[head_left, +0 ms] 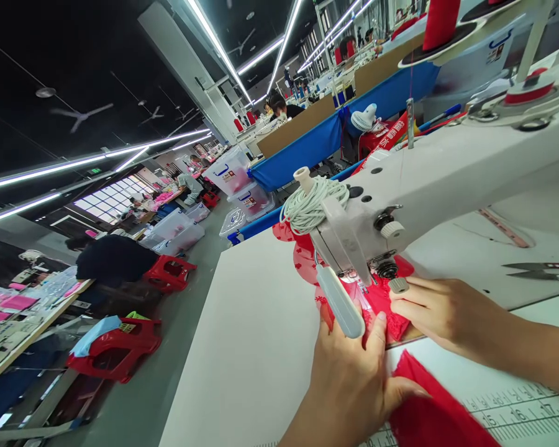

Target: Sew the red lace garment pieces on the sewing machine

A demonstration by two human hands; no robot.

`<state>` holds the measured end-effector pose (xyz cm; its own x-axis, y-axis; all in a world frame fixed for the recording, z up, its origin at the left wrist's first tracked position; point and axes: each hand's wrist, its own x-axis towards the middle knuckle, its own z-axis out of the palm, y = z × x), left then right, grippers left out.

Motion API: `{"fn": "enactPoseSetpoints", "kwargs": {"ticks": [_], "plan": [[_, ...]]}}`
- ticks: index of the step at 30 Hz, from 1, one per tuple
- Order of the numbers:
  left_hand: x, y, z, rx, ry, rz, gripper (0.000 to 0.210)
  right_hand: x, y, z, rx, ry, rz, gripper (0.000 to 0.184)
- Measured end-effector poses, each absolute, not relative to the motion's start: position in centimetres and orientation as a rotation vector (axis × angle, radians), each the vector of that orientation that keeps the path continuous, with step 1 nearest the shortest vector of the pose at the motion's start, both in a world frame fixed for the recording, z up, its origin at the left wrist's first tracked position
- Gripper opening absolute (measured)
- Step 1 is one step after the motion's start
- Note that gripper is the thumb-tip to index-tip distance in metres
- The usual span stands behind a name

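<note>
A white sewing machine (447, 167) stands in front of me, its needle area lit over red lace fabric (384, 304). My left hand (349, 372) lies on the near side of this fabric, fingers stretched forward and thumb apart; the white lever (340, 302) hides part of them. At the fabric's right side, my right hand (447, 310) has its fingers bent and pressed together on the cloth edge. A loose red cloth piece (438, 403) lies below, by my left thumb. The fabric right under the presser foot is partly hidden by the machine head.
Scissors (540, 271) and a pinkish measuring strip (505, 226) lie right of the machine. A printed ruler (517, 413) runs along the near table edge. Left of the white table (242, 335) are red stools (116, 351), a seated person (116, 267) and clear plastic bins (230, 171).
</note>
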<state>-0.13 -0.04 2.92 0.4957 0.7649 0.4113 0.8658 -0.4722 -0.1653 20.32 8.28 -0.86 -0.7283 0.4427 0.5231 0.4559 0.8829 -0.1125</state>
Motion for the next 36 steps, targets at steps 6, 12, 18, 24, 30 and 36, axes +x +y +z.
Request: {"fn": "enactPoseSetpoints", "kwargs": {"ticks": [6,12,18,24,30,36], "plan": [[-0.7,-0.1,2.1,-2.370,-1.380,-0.324,0.081,20.3,8.7,-0.3,-0.557,-2.468,0.012,0.026],[-0.7,0.2,2.1,-2.317,-1.366,-0.313,0.077,20.2,8.9,0.0,-0.594,-2.452,0.003,0.028],[-0.3,0.7,2.8,-2.352,-1.353,-0.369,0.055,20.0,8.9,-0.2,-0.646,-2.467,0.015,0.027],[0.1,1.9,2.8,-2.382,-1.515,-0.579,0.017,19.9,9.0,-0.1,-0.603,-2.429,-0.069,0.024],[0.2,2.1,2.0,-2.456,-1.579,-0.815,0.022,19.7,8.7,0.3,-0.614,-2.415,-0.141,0.020],[-0.2,2.3,2.0,-2.605,-1.732,-1.092,0.020,19.4,7.9,0.6,-0.594,-2.390,-0.232,0.019]]}}
